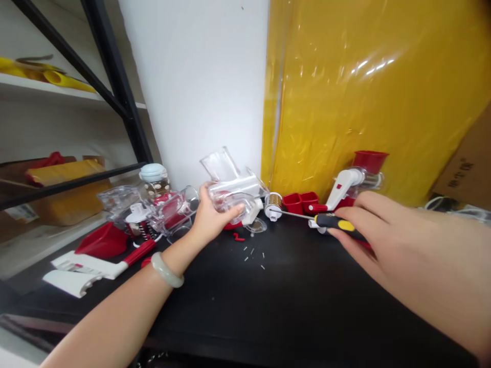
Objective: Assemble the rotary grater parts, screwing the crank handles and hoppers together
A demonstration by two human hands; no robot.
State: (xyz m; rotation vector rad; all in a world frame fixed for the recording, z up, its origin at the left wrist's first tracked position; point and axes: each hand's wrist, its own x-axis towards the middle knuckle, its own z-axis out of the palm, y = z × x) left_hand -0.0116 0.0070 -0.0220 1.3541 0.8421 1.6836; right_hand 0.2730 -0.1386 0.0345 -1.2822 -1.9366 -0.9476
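My left hand (210,219) is wrapped round a clear plastic housing (237,190) with a chute on top, which rests on the black table (268,301) near the white wall. A pale bangle sits on that wrist. My right hand (370,225) grips a black and yellow screwdriver (334,223); its thin shaft points left toward a small metal drum (273,203) beside the housing. Several tiny screws (253,254) and a small red clip (238,237) lie on the table in front of the housing.
Left of the housing lie more clear housings (169,207), a red scoop (103,240), a white handle with a red grip (97,266) and a jar with a pale lid (154,176). Red cups (299,201) and an assembled white-handled grater (355,184) stand by the yellow sheet.
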